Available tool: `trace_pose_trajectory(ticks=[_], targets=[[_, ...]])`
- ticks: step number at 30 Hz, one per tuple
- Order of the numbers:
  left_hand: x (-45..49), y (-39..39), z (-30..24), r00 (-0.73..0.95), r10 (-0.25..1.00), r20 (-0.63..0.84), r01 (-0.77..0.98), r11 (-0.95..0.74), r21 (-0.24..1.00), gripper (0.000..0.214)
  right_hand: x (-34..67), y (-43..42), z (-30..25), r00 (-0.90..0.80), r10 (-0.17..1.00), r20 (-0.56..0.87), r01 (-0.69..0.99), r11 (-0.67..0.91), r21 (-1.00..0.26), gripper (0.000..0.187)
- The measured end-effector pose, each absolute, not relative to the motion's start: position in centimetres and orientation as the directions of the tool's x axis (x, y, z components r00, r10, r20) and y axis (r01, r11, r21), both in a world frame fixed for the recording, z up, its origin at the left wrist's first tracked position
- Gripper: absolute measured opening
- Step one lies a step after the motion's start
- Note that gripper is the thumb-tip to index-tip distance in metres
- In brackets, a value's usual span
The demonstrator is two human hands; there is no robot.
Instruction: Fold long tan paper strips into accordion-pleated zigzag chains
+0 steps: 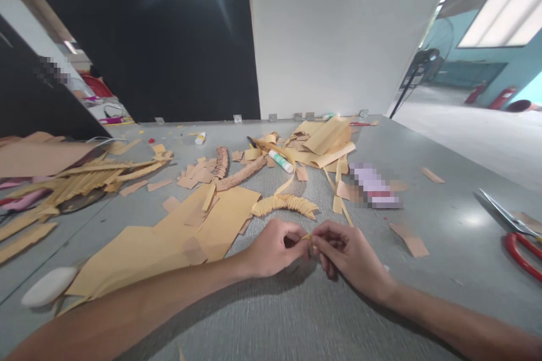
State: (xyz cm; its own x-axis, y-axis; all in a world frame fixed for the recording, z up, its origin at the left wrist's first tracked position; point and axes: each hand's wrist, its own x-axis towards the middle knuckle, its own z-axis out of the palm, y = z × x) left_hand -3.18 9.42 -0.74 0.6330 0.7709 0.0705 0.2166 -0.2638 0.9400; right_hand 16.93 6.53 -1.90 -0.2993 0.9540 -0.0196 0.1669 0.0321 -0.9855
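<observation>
My left hand (273, 248) and my right hand (345, 254) meet at the middle of the grey table (296, 316), fingers curled. Both pinch one small tan paper piece (307, 236) between the fingertips. Just beyond them lies a curved row of folded tan paper pieces (284, 204), joined to a long paper strip. A large tan paper sheet (182, 234) lies to the left of my left hand.
Red-handled scissors (514, 231) lie at the right edge. A glue stick (280, 161) and many paper scraps sit farther back. Paper strips (84, 177) pile up at the left. A white object (48, 286) rests near my left forearm. Black and white panels stand behind the table.
</observation>
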Motion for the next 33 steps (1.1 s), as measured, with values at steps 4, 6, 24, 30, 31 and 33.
trace_pose_trajectory(ticks=[4,6,24,30,31,33], targets=[[-3.22,9.27,-0.69,0.613,0.788,0.057,0.199,-0.225,0.954,0.033,16.83,6.35,-1.74,-0.299,0.953,0.042,0.286,0.132,-0.949,0.027],[-3.23,9.28,-0.74,0.604,0.795,0.052,0.194,-0.210,0.958,0.030,16.84,6.35,-1.73,-0.312,0.947,0.073,0.312,0.175,-0.934,0.024],[-3.15,9.17,-0.81,0.447,0.816,0.366,0.286,-0.518,0.806,0.018,16.99,6.08,-1.57,-0.266,0.963,0.034,0.154,0.077,-0.985,0.030],[-3.19,9.06,-0.24,0.486,0.831,0.270,0.238,-0.423,0.874,0.020,17.04,6.14,-1.64,-0.257,0.964,0.075,0.151,0.116,-0.982,0.031],[-3.21,9.01,-0.19,0.497,0.827,0.263,0.231,-0.419,0.878,0.021,17.04,6.18,-1.61,-0.248,0.965,0.081,0.173,0.126,-0.977,0.029],[-3.26,8.91,-0.15,0.519,0.813,0.263,0.222,-0.426,0.877,0.021,17.06,6.23,-1.49,-0.260,0.960,0.107,0.208,0.164,-0.964,0.027]])
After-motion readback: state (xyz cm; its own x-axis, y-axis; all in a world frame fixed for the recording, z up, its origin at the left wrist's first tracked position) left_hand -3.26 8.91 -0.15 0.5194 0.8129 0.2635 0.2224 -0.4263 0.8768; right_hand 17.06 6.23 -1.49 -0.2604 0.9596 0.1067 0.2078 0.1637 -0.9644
